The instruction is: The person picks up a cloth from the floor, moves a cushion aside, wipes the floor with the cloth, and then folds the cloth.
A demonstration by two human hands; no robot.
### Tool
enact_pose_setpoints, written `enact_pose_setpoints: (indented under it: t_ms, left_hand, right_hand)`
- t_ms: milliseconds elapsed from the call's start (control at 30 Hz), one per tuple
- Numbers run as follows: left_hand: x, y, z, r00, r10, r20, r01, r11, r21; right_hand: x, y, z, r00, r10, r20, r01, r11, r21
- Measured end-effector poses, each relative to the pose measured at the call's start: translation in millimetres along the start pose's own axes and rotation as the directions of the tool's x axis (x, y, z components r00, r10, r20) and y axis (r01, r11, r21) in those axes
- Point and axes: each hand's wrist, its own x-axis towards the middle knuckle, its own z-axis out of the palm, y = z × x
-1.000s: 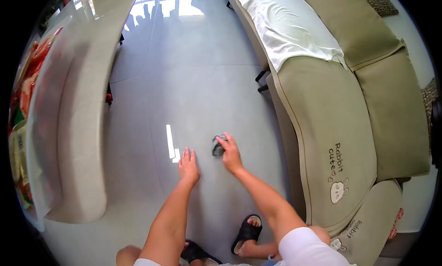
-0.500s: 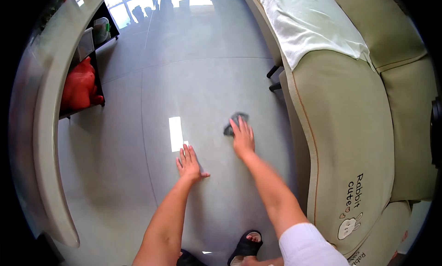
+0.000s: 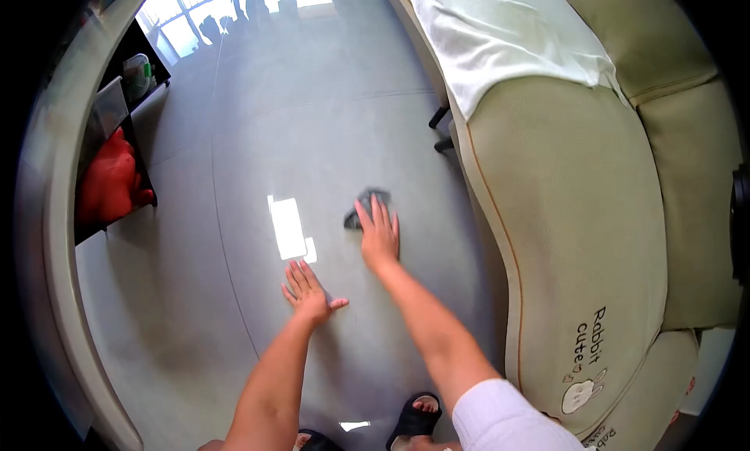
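Note:
My right hand (image 3: 380,234) lies with its fingers stretched over a crumpled dark grey cloth (image 3: 358,217), pressing it onto the glossy grey tiled floor (image 3: 312,146). Part of the cloth is hidden under the fingers. To the left and a little nearer, my left hand (image 3: 307,293) rests on the same floor, palm down, with its fingers and thumb spread and nothing in it. A bright patch of reflected light (image 3: 289,228) shows just beyond its fingertips.
A green sofa (image 3: 578,193) with a white cloth (image 3: 508,41) draped over it runs along the right. On the left are a pale curved table edge (image 3: 58,256) and a dark low shelf holding a red figure (image 3: 113,178) and clear bins. Black sandals (image 3: 414,420) show below.
The view has turned slightly, so most things sit further left. My right hand has slid a little left with the cloth. My left hand stays on the floor, its fingers spread wider.

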Motion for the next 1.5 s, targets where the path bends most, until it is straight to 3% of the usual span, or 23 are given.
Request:
enact_pose_setpoints:
  t_ms: [67, 133, 233, 300, 400, 500, 567, 633, 733, 800, 867, 967, 1033, 1100, 1167, 1267, 1333, 1400, 1467, 1500]
  left_hand:
    - [3.7, -0.4, -2.4, 1.000, -0.013, 0.006, 0.013, 1.000, -0.006]
    - [5.2, -1.8, 4.1, 1.000, -0.023, 0.009, 0.023, 1.000, -0.008]
    - [4.6, -3.0, 4.9, 1.000, -0.003, -0.006, 0.003, 1.000, -0.015]
    - [3.1, 0.6, -0.5, 1.000, -0.015, 0.021, 0.015, 1.000, -0.016]
    - [0.0, 2.4, -6.9, 0.999, -0.040, 0.034, 0.040, 0.999, 0.014]
    - [3.2, 3.5, -1.1, 0.999, -0.034, 0.025, 0.034, 0.999, 0.009]
    - [5.0, -1.9, 4.0, 1.000, -0.017, -0.003, 0.017, 1.000, -0.013]
    - [4.1, -3.5, 6.4, 1.000, -0.004, -0.017, 0.003, 1.000, -0.022]
    - [2.4, -3.6, 4.4, 0.999, 0.006, -0.036, -0.007, 1.000, -0.021]
    - [2.3, -2.8, 3.3, 0.999, 0.011, -0.048, -0.012, 0.999, -0.030]
    - [1.4, -3.8, 2.6, 0.998, 0.024, -0.049, -0.026, 0.999, -0.035]
    - [2.6, -1.9, 2.4, 0.999, 0.002, -0.038, -0.003, 1.000, -0.013]
    - [-0.1, -4.6, 3.1, 0.999, 0.019, -0.046, -0.021, 0.999, -0.031]
    - [-0.6, -1.5, 1.5, 0.998, 0.031, -0.049, -0.033, 0.999, -0.042]
    - [-2.1, -1.3, -2.7, 0.999, 0.031, -0.044, -0.033, 0.999, -0.034]
    - [-2.3, -2.4, 0.8, 0.997, 0.037, -0.075, -0.037, 0.999, 0.002]
    - [-7.8, -7.6, -0.1, 0.982, 0.106, -0.156, -0.108, 0.994, -0.001]
    - [-14.2, -22.5, 5.1, 0.947, 0.210, -0.245, -0.227, 0.973, -0.045]
    - [-24.6, -45.1, 15.3, 0.873, 0.338, -0.352, -0.397, 0.912, -0.109]
    - [-30.0, -53.1, 22.6, 0.840, 0.332, -0.429, -0.422, 0.897, -0.133]
  right_hand:
    - [-60.3, -5.6, 10.1, 0.998, 0.054, 0.027, -0.054, 0.998, 0.011]
    - [-115.3, -23.4, 7.1, 0.971, -0.141, 0.194, 0.135, 0.990, 0.043]
    - [-72.8, -18.4, 6.2, 0.875, -0.394, 0.281, 0.397, 0.917, 0.046]
    - [-9.2, -6.2, 7.2, 0.862, -0.397, 0.317, 0.471, 0.858, -0.207]
    - [30.5, 37.6, -13.7, 0.988, -0.050, 0.148, 0.076, 0.981, -0.176]
    - [-33.0, 65.7, -30.7, 0.974, 0.225, -0.036, -0.228, 0.966, -0.125]
    - [-107.0, 58.7, -11.4, 0.940, 0.339, -0.045, -0.340, 0.915, -0.215]
    - [-162.7, 25.7, -6.4, 0.979, 0.170, 0.111, -0.156, 0.979, -0.128]
    - [-108.7, 27.2, -18.5, 0.963, -0.153, 0.221, 0.161, 0.987, -0.018]
    - [-40.4, 53.4, -21.9, 0.933, -0.222, 0.282, 0.279, 0.943, -0.183]
    - [3.8, 85.9, -30.4, 0.990, 0.055, 0.133, -0.021, 0.969, -0.248]
    - [-64.0, 101.1, -41.8, 0.956, 0.271, -0.114, -0.286, 0.947, -0.146]
    - [-139.2, 85.4, -29.1, 0.949, 0.283, -0.139, -0.298, 0.948, -0.111]
    - [-219.1, 63.3, 0.3, 0.974, 0.162, -0.161, -0.178, 0.980, -0.092]
    - [-261.3, 14.2, -11.2, 0.989, 0.144, 0.034, -0.145, 0.989, 0.033]
    - [-237.8, 29.9, -28.8, 0.991, -0.068, 0.112, 0.060, 0.996, 0.070]
    - [-198.7, 86.4, -25.0, 0.978, -0.177, 0.113, 0.150, 0.966, 0.212]
    - [-143.5, 108.9, -30.0, 0.996, -0.051, -0.070, 0.057, 0.995, 0.078]
    - [-94.3, 84.6, -22.9, 0.966, 0.075, -0.247, -0.049, 0.993, 0.110]
    - [-85.3, 70.3, -7.7, 0.973, 0.012, -0.229, 0.021, 0.990, 0.138]
